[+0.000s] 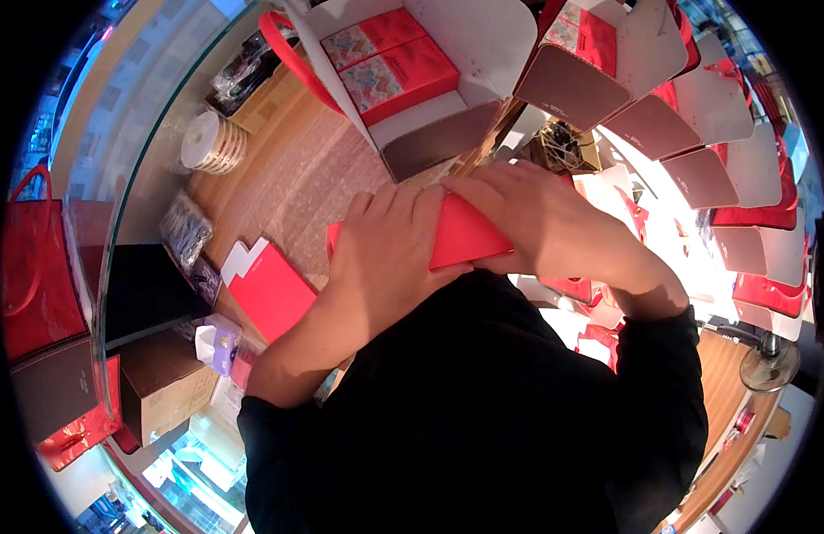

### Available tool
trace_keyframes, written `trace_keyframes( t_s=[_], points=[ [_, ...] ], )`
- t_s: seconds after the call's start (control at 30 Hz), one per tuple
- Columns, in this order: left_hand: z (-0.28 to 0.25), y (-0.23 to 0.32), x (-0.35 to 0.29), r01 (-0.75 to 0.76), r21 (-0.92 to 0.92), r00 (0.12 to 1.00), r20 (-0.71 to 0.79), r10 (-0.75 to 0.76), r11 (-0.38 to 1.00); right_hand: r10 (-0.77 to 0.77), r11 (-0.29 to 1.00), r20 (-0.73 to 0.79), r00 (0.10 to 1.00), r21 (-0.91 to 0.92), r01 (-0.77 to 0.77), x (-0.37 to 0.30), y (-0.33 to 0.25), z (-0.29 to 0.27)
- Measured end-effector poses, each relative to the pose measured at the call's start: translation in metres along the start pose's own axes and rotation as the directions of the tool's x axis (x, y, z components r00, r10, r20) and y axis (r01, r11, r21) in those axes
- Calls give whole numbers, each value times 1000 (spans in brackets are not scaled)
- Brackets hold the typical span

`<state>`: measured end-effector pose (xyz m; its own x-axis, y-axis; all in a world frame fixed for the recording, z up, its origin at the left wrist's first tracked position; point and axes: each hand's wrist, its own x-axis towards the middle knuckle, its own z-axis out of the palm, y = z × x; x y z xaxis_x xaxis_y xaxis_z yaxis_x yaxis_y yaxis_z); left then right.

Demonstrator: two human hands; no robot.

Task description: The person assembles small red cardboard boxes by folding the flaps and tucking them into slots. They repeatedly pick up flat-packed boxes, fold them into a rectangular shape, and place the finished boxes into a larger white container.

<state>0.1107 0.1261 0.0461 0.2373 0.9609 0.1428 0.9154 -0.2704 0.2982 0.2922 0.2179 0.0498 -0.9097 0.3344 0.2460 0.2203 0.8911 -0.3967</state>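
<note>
Mid-frame, a red box (470,230), perhaps not finished, is gripped by left hand (390,236) and right hand (528,214); two boxes (410,78) are bagged up top.

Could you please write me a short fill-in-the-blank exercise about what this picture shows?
1. The left hand and the right hand hold a small box coloured ____.
2. The carton with white tabs lies to the person's ____ of that box.
3. Inside the large open box, ____ red patterned boxes show.
4. The person's sleeves are ____.

Missing words: red; left; two; black.
</note>
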Motion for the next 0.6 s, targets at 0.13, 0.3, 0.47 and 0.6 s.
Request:
trace_keyframes(
  t_s=[0.13, 0.3, 0.47, 0.6],
  points=[
    [-31, -5, 6, -48, 97, 993, -107, 58, 994, 117, 992, 40, 992, -53, -114, -6, 19, -42],
    [-68, -4, 23, -137, 189, 968, -183, 172, 972, 6, 999, -114, 994, -32, -10, 1, 15, -58],
    [-82, -39, 49, -179, 164, 707, -664, 243, 970, 376, 878, -235, 896, 400, -264, 8, 31, -89],
    [-45, -68, 48, 16, 241, 789, -599, 136, 970, 594, 315, -246, 766, 947, 60, 21, 58, -47]
  ],
)
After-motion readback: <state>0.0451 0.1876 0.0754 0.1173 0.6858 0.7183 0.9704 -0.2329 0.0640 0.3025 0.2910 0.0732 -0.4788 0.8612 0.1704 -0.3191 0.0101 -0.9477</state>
